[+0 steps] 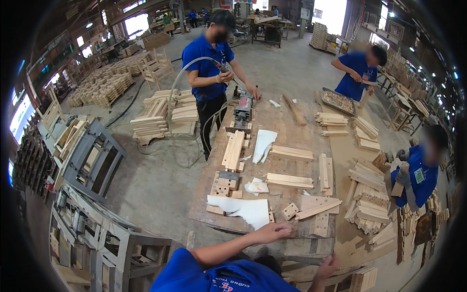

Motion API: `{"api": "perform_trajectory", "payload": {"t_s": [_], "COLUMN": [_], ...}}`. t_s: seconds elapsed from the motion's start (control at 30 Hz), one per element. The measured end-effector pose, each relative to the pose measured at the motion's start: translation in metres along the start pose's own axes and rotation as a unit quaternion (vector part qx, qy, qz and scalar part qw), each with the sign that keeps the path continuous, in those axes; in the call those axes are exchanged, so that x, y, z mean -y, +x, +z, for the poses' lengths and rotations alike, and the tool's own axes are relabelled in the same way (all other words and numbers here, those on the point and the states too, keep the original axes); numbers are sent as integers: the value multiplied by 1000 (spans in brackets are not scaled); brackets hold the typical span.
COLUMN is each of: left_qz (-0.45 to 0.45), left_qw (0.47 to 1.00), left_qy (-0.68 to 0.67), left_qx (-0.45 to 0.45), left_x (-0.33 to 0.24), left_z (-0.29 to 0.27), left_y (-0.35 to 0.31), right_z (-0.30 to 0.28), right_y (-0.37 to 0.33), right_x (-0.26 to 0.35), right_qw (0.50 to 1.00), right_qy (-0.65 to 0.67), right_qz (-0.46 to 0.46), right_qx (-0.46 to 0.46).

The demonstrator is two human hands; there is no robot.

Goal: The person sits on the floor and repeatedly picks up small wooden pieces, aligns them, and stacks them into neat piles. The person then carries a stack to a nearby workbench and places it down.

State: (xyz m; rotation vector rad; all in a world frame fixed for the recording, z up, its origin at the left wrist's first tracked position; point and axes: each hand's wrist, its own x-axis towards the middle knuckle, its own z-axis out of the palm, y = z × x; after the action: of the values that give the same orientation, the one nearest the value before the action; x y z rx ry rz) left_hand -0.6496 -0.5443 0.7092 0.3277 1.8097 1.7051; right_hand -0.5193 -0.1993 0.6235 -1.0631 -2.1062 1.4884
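Note:
My left hand [274, 233] reaches over the near edge of the wooden worktable [204, 199], fingers loosely stretched and holding nothing I can see. Close to it lie a white padding sheet [243, 208], a small drilled wood block [290, 210] and a drilled wooden strip [321, 224]. Low at the right, beside the table's near edge, is my right hand [329, 266], its fingers loosely apart with nothing visible in them. Farther up the table, two pale wooden slats [233, 150] sit between the clamp machine [243, 109] and a grey metal stop [228, 175].
Across the table a co-worker [209, 68] holds a hose-fed tool beside the clamp. Two more people [359, 73] work at the right. Stacked wood pieces [372, 194] stand right of the table. Grey metal frames [97, 233] occupy the lower left.

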Motion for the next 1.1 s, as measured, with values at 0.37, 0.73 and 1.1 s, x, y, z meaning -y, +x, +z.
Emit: {"api": "perform_trajectory", "payload": {"t_s": [0.37,0.73,1.1], "left_qz": [-58,559,492], "left_qw": [992,820,852], "left_qy": [-80,79,-85], "left_qx": [-82,98,-158], "left_x": [3,-258,-134], "left_z": [-24,-42,-210], "left_y": [-71,-186,-365], "right_z": [76,110,206], "right_y": [-50,-39,-226], "right_x": [-12,-10,59], "right_qw": [769,747,588], "right_qy": [-293,-370,-433], "right_qz": [-126,-113,-197], "right_qx": [554,540,654]}}
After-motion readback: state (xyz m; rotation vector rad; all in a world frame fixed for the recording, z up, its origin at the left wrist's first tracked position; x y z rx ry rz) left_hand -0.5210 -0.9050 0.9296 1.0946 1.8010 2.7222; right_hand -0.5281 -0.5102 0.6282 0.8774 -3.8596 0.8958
